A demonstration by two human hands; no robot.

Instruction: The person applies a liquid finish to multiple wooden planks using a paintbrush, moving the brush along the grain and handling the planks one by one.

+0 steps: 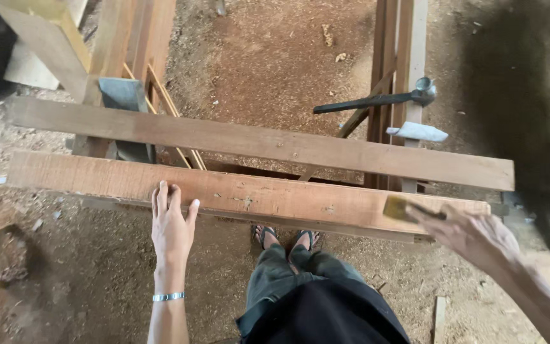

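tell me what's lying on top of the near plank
The left hand rests flat on the near plank; the right hand holds a blurred yellowish block on its right end. The wood under both is covered.

Two long wooden planks (256, 143) lying side by side, one hammer (377, 100), one brush (405, 208) — blurred, two hands — left hand (172, 226), right hand (475, 236), one metal bracelet (169, 297), two sandalled feet (288, 237)

Left hand (172, 224) flat on plank (256, 193); right hand (472, 234) holds brush (397, 207).
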